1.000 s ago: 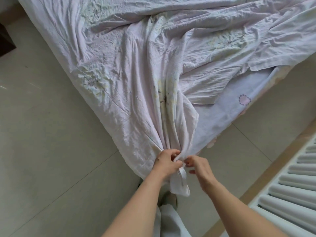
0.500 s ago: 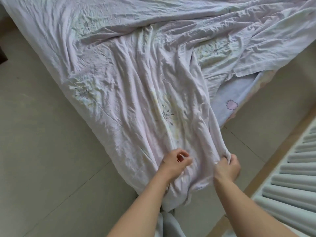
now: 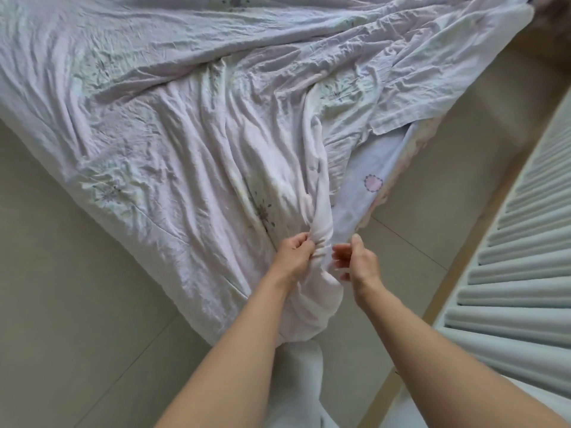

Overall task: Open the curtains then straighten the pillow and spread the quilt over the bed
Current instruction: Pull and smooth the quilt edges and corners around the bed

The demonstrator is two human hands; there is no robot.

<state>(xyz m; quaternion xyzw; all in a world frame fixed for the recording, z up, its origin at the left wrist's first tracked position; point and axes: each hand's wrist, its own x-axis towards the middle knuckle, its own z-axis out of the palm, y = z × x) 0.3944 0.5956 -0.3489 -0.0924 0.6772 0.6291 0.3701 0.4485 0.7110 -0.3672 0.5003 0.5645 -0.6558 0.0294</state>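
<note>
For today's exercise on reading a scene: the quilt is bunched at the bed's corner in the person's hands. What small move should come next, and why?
Probably the right hand should take the bunched fabric and draw it rightward. The left hand grips the gathered quilt, the right hand's fingers are loose beside the bunch, and a strip of sheet lies uncovered on that side.

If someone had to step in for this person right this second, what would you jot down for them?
Left hand: grips a bunched fold of the quilt at the bed's near corner.
Right hand: fingers loosely curled beside that bunch; whether it holds cloth cannot be told.
Quilt: covers most of the bed, heavily wrinkled. At the right edge near the corner it is drawn back, baring a strip of the bed sheet.
Curtains and pillow: not in view, so their state is unknown.
Left: pull the bunched corner out flat, cover the bare strip, smooth the wrinkles.
</note>
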